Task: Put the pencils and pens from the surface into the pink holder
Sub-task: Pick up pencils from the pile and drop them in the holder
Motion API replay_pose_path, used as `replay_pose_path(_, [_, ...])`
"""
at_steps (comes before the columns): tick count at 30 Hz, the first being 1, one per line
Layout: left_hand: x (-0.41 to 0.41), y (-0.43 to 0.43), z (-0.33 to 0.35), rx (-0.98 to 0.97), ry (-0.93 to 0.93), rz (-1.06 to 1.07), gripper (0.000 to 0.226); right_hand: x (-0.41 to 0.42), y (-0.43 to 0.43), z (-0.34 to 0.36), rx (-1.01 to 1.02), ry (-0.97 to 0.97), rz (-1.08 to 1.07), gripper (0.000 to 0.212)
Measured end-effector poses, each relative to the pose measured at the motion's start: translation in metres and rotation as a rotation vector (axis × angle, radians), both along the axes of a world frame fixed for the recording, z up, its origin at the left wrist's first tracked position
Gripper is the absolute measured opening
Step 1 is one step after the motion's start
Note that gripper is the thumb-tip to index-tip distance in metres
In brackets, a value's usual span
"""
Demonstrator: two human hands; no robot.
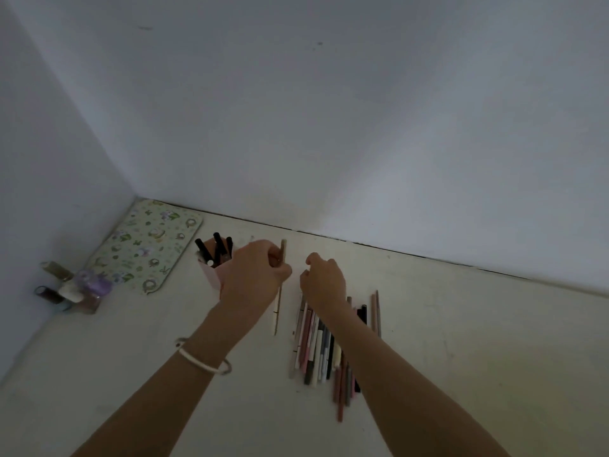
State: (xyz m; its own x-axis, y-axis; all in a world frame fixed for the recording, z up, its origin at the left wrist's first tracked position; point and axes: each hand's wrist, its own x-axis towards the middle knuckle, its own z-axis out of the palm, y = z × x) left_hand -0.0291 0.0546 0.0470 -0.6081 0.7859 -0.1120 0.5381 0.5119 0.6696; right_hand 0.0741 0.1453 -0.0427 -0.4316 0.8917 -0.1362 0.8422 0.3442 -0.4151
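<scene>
Dim cream worktop [461,324] in a white corner. Left hand [253,275], fingers clamped on a thin tan pencil [280,291], beside the pink holder [212,275]; right hand [324,282], fingers loosely curled, empty, above the pile of pens [324,351].

Head view, steeply down, close overhead

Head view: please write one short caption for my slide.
Left hand holds a pencil beside the pink holder; right hand hovers above remaining pens.

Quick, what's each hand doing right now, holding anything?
Left hand: closed on a thin tan pencil, next to the pink holder.
Right hand: fingers curled above the pile of pens; any grip cannot be told.
</scene>
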Motion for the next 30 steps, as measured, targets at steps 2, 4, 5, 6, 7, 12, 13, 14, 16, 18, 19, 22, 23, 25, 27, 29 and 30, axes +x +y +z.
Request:
replay_pose_path(2, [-0.009,-0.006,0.015,0.069,-0.04,0.021,0.011,-0.011,-0.002,-0.012,0.07,-0.156,0.074,0.02])
replay_pose_path(4, [-0.013,-0.013,0.025,0.121,-0.028,0.03,0.009,-0.016,-0.005,-0.022,0.117,-0.242,0.115,0.021])
replay_pose_path(5, [-0.016,-0.016,0.029,0.148,-0.027,0.038,0.009,-0.018,-0.007,-0.026,0.114,-0.243,0.119,0.026])
replay_pose_path(6, [-0.019,-0.018,0.033,0.173,-0.033,0.049,0.009,-0.019,-0.007,-0.027,0.081,-0.211,0.101,0.03])
replay_pose_path(7, [-0.024,-0.021,0.038,0.198,-0.041,0.072,0.01,-0.021,-0.006,-0.022,0.022,-0.127,0.053,0.031])
replay_pose_path(12, [-0.076,-0.032,0.06,0.485,-0.025,0.322,0.026,-0.031,0.018,0.036,-0.108,0.559,-0.265,0.031])
replay_pose_path(13, [-0.087,-0.035,0.061,0.536,-0.001,0.36,0.033,-0.035,0.021,0.051,-0.093,0.678,-0.282,0.029])
replay_pose_path(14, [-0.093,-0.037,0.059,0.566,0.019,0.382,0.038,-0.038,0.022,0.064,-0.067,0.776,-0.278,0.028])
replay_pose_path(16, [-0.102,-0.04,0.049,0.579,0.065,0.387,0.039,-0.047,0.018,0.088,0.003,0.916,-0.233,0.027])
replay_pose_path(18, [-0.102,-0.039,0.032,0.544,0.086,0.364,0.039,-0.054,0.011,0.104,0.061,1.02,-0.203,0.023])
replay_pose_path(19, [-0.101,-0.039,0.024,0.512,0.091,0.345,0.039,-0.059,0.006,0.11,0.081,1.056,-0.192,0.022])
replay_pose_path(22, [-0.095,-0.04,-0.004,0.34,0.202,0.242,0.03,-0.065,-0.009,0.116,0.144,1.093,-0.139,0.019])
replay_pose_path(23, [-0.093,-0.04,-0.011,0.258,0.266,0.212,0.029,-0.067,-0.014,0.116,0.166,1.093,-0.113,0.018])
replay_pose_path(25, [-0.093,-0.045,-0.019,0.173,0.349,0.21,0.033,-0.069,-0.025,0.111,0.201,1.056,-0.059,0.02])
replay_pose_path(27, [-0.096,-0.052,-0.018,0.252,0.363,0.264,0.035,-0.072,-0.034,0.104,0.245,0.977,0.025,0.022])
replay_pose_path(29, [-0.101,-0.061,-0.012,0.362,0.335,0.312,0.035,-0.075,-0.041,0.096,0.292,0.867,0.122,0.023])
replay_pose_path(30, [-0.103,-0.064,-0.009,0.394,0.306,0.329,0.034,-0.076,-0.044,0.091,0.314,0.816,0.169,0.023])
